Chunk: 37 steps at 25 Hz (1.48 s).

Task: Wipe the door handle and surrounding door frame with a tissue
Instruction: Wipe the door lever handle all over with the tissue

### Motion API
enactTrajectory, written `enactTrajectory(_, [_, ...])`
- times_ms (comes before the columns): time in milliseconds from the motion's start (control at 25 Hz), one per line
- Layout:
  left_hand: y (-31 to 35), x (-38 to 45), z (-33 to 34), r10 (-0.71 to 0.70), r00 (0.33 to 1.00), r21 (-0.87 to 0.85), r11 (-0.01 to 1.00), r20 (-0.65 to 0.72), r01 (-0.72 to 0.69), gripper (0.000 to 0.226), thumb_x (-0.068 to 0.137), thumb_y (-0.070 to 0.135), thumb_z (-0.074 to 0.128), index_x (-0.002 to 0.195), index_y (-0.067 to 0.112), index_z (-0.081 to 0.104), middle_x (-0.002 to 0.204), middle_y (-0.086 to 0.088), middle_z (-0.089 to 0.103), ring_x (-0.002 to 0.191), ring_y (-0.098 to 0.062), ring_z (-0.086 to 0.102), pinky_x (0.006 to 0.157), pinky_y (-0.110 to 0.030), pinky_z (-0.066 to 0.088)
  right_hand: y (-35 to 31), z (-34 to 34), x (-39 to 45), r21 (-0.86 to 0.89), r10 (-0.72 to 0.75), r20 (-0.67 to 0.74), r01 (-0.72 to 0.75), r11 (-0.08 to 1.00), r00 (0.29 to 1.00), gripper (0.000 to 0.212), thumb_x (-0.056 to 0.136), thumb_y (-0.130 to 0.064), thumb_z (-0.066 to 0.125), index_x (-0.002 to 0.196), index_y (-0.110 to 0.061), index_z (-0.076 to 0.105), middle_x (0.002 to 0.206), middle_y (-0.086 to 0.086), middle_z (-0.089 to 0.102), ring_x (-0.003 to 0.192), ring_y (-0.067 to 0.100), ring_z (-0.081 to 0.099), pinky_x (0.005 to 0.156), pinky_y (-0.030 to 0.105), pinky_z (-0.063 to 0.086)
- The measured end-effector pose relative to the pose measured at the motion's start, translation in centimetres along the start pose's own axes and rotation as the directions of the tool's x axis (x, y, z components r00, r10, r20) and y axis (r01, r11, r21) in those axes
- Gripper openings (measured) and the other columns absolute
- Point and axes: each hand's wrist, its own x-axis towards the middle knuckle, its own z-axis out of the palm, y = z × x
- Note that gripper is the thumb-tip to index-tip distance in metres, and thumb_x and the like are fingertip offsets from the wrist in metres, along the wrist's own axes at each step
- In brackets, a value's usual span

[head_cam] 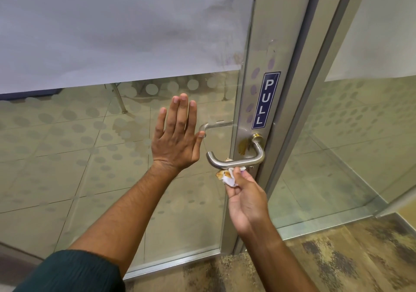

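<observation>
Left hand (176,138): flat against the glass pane (90,156), fingers spread and open, holding nothing, apparently bracing the door. Just right of it, door handle (236,160), steel lever on the door frame (261,32). Tissue (227,176), crumpled and stained orange-brown, pressed up against the lever's underside. Right hand (244,198): fingers pinched shut on that tissue. Step in hand, by the look of it: wiping the handle. An orange smear (242,146) on the plate behind. Next: a clean fold, then strokes up past the PULL sticker (265,100).

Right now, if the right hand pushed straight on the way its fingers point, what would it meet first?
Probably the door handle: the right hand holds the tissue just under its bar, apparently touching, though depth is unclear.
</observation>
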Motion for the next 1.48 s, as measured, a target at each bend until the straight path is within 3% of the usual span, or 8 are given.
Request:
enactTrajectory(160, [0.0, 0.1, 0.0, 0.001, 1.000, 0.010, 1.000, -0.002, -0.001, 0.079, 0.098, 0.043, 0.030, 0.158, 0.004, -0.002, 0.162, -0.018, 0.003, 0.154, -0.026, -0.014, 0.125, -0.042, -0.003, 1.8, 1.3, -0.2, 0.044, 0.060, 0.018, -0.061, 0.997, 0.998, 0.018, 0.092, 0.008, 0.055, 0.109, 0.007, 0.060, 0.092, 0.013, 0.071, 0.079, 0.016, 0.072, 0.061, 0.023, 0.059])
enactTrajectory(280, [-0.1, 0.0, 0.1, 0.010, 1.000, 0.023, 1.000, -0.005, -0.010, 0.078, 0.099, 0.043, 0.030, 0.158, 0.004, -0.002, 0.166, -0.015, -0.008, 0.154, -0.026, -0.014, 0.125, -0.042, -0.003, 2.0, 1.9, -0.1, 0.103, 0.136, 0.091, -0.145, 0.984, 0.987, 0.025, 0.098, 0.010, 0.041, 0.116, 0.008, 0.057, 0.083, 0.007, 0.071, 0.086, 0.014, 0.071, 0.063, 0.023, 0.060])
enactTrajectory(440, [-0.1, 0.0, 0.2, 0.004, 1.000, 0.010, 1.000, -0.003, -0.004, 0.078, 0.099, 0.044, 0.030, 0.158, 0.005, -0.003, 0.162, -0.017, 0.004, 0.154, -0.025, -0.014, 0.125, -0.042, -0.002, 1.7, 2.1, 0.1, 0.151, 0.209, 0.190, -0.239, 0.959, 0.959, 0.039, 0.091, 0.022, 0.029, 0.115, 0.011, 0.057, 0.115, 0.022, 0.066, 0.120, 0.036, 0.058, 0.081, 0.030, 0.059])
enactTrajectory(560, [-0.1, -0.1, 0.2, 0.008, 1.000, 0.012, 1.000, -0.009, -0.008, 0.078, 0.099, 0.044, 0.031, 0.159, 0.005, -0.001, 0.160, -0.017, 0.006, 0.154, -0.025, -0.013, 0.125, -0.041, -0.003, 1.3, 1.6, -0.1, 0.131, 0.221, 0.156, -0.242, 0.961, 0.963, 0.032, 0.092, 0.020, 0.031, 0.102, 0.010, 0.059, 0.108, 0.025, 0.066, 0.115, 0.039, 0.059, 0.063, 0.024, 0.061])
enactTrajectory(920, [0.0, 0.2, 0.2, -0.007, 1.000, -0.007, 1.000, 0.017, 0.007, 0.078, 0.099, 0.045, 0.029, 0.158, 0.006, -0.005, 0.160, -0.017, 0.004, 0.154, -0.023, -0.016, 0.125, -0.041, -0.006, -3.8, -1.3, 1.7, -0.177, -0.342, -0.109, 0.320, 0.931, 0.933, 0.023, 0.083, 0.002, 0.073, 0.105, 0.001, 0.067, 0.081, 0.004, 0.077, 0.077, 0.012, 0.074, 0.065, 0.017, 0.056])
enactTrajectory(1200, [0.8, 0.7, -0.9, -0.078, 0.995, -0.103, 0.991, 0.059, 0.083, 0.077, 0.096, 0.039, 0.043, 0.155, 0.001, 0.012, 0.158, -0.021, 0.010, 0.153, -0.021, -0.018, 0.125, -0.041, -0.006, -6.5, -0.5, 4.7, -0.799, -0.644, 0.232, 0.521, 0.301, 0.729, 0.023, 0.087, -0.020, 0.072, 0.109, -0.013, 0.075, 0.084, -0.009, 0.072, 0.071, -0.003, 0.065, 0.057, 0.002, 0.042])
enactTrajectory(1320, [0.8, 0.9, -1.1, -0.074, 0.996, -0.139, 0.987, 0.041, 0.079, 0.080, 0.093, 0.035, 0.051, 0.154, -0.001, 0.016, 0.158, -0.022, 0.012, 0.154, -0.023, -0.014, 0.126, -0.041, -0.004, -7.3, -0.7, 4.9, -0.824, -0.679, 0.370, 0.562, 0.075, 0.634, 0.023, 0.090, -0.019, 0.067, 0.111, -0.014, 0.074, 0.093, -0.004, 0.075, 0.083, 0.010, 0.069, 0.066, 0.007, 0.046])
enactTrajectory(1480, [1.2, 1.5, -0.8, -0.062, 0.997, -0.086, 0.994, 0.047, 0.066, 0.086, 0.092, 0.039, 0.054, 0.156, 0.000, 0.013, 0.161, -0.020, 0.009, 0.154, -0.024, -0.014, 0.126, -0.041, -0.006, -7.8, -0.9, 5.2, -0.696, -0.665, 0.643, 0.653, -0.299, 0.380, 0.024, 0.090, -0.007, 0.066, 0.113, -0.008, 0.072, 0.103, 0.008, 0.073, 0.091, 0.022, 0.067, 0.080, 0.029, 0.052])
